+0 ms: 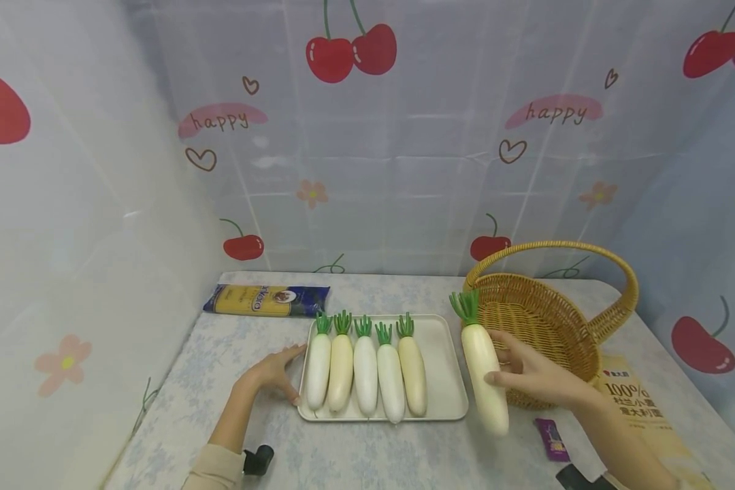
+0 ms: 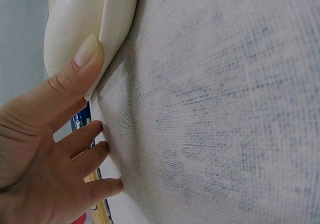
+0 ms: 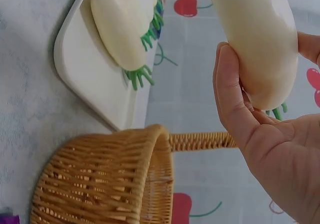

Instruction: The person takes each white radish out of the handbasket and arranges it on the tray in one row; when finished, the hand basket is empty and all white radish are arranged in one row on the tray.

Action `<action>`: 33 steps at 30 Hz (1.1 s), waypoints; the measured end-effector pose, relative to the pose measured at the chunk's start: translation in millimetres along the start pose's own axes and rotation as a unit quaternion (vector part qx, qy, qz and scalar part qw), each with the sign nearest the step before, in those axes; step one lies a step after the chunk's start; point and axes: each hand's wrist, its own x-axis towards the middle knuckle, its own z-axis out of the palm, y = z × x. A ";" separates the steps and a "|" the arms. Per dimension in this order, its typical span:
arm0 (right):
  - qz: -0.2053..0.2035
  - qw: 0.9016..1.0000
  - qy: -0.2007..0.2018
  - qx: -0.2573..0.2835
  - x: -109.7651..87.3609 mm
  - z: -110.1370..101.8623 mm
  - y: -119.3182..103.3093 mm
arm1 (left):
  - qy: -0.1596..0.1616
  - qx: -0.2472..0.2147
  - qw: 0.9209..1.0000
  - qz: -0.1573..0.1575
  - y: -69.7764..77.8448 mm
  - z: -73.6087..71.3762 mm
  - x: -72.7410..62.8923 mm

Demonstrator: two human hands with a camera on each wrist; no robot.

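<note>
My right hand point(image 1: 529, 371) grips a white radish point(image 1: 485, 384) with green leaf stubs, held tilted between the tray and the basket. In the right wrist view, the fingers and thumb of that hand point(image 3: 280, 149) lie on opposite sides of the radish point(image 3: 262, 39). Several more white and cream radishes point(image 1: 366, 374) lie side by side on a white tray point(image 1: 446, 367), leaves toward the far side. At the tray's left edge rests my left hand point(image 1: 274, 373). The left wrist view shows its thumb point(image 2: 87, 54) against the tray's rim, the other fingers spread near the tablecloth.
A wicker basket point(image 1: 527, 320) with a tall handle stands at the right, behind my right hand. Beside it lie a tan printed package point(image 1: 633, 401) and a small purple packet point(image 1: 551, 439). A blue and yellow package point(image 1: 266, 300) lies at the back left.
</note>
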 end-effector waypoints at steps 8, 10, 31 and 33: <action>-0.001 1.000 -0.008 0.029 12.3 14.4 3.1 | 0.001 0.001 1.000 -0.001 3.7 -1.4 -2.9; 0.009 1.000 -0.004 0.022 15.4 19.2 4.1 | -0.001 0.003 1.000 0.000 4.5 -1.7 -3.2; 0.025 0.996 0.082 0.015 57.1 63.4 22.9 | -0.001 0.015 1.000 0.003 3.7 -0.7 -1.4; 0.033 0.994 0.103 0.001 60.5 68.0 25.5 | 0.000 0.013 1.000 0.004 3.9 -0.9 -1.6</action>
